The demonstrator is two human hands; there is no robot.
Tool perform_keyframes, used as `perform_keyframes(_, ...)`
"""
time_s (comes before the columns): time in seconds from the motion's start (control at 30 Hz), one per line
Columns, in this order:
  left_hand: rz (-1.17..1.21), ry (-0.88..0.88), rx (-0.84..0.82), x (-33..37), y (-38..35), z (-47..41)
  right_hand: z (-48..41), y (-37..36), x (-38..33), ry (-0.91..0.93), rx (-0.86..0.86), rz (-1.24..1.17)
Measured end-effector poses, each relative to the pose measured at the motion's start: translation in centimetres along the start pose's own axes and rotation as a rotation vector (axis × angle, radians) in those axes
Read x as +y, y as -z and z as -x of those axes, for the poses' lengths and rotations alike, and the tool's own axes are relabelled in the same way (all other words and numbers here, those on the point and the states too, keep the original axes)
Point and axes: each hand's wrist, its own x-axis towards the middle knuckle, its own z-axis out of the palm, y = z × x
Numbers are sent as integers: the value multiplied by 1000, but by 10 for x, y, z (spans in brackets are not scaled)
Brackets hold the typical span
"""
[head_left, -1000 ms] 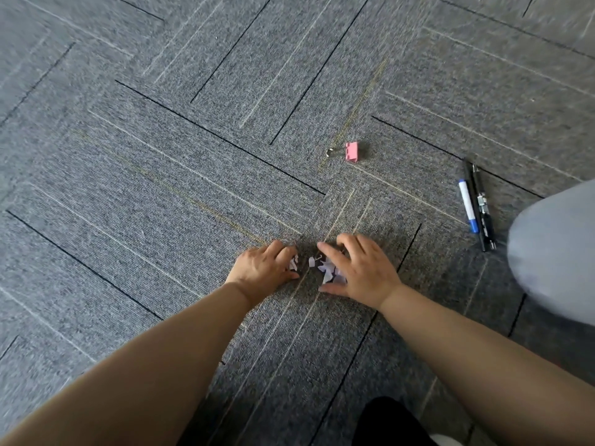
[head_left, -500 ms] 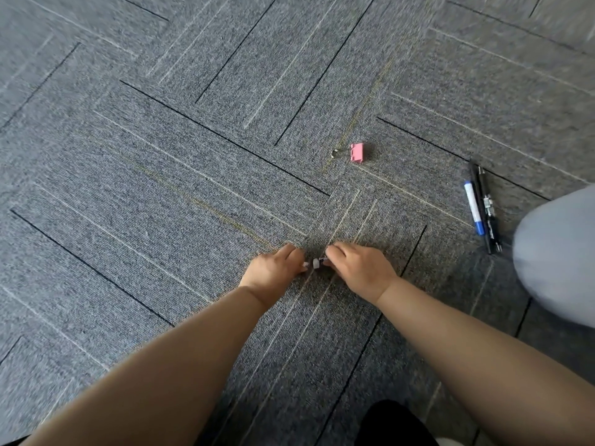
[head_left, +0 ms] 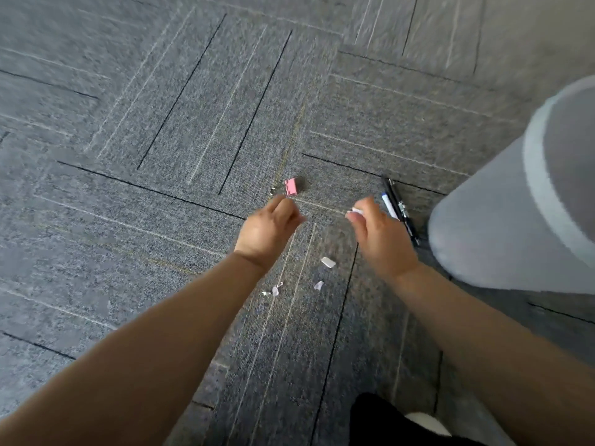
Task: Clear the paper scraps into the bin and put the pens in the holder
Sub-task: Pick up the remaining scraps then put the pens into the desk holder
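Step in hand: by my judgement, the carry to the bin (head_left: 483,236), which stands on the carpet (head_left: 145,236) at the right.
Doing it well: keep the pinch tight and bring the paper right over the bin's mouth before letting go, since bits this light drift. The ones on the floor then want another gather.
Right hand (head_left: 376,233): raised off the carpet, thumb and forefinger pinching a white paper scrap (head_left: 356,210), the other fingers curled under.
Left hand (head_left: 267,230): raised too, with loosely curled, blurred fingers. I cannot tell whether it holds anything.
Loose scraps (head_left: 328,262): a few lie on the carpet between the two wrists.
Pens (head_left: 399,209): side by side on the carpet, between the right hand and the bin.
Binder clip (head_left: 291,187): pink, just beyond the left fingertips.
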Motion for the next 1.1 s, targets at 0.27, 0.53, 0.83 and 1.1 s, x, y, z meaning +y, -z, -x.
perform_keyframes(0.27,153,-401,237,126,19,-104,-20,163,-15,-66,473,108)
perform_keyframes(0.53,235,-635,-126,264,-19,-156,29,249,74,-563,331,362)
perform_keyframes(0.83,-303,-741,-375,264,-54,-147,76,250,78,-677,223,424)
perform_keyframes(1.1,21,-674,53,182,-16,-112,45,211,8,-88,388,370)
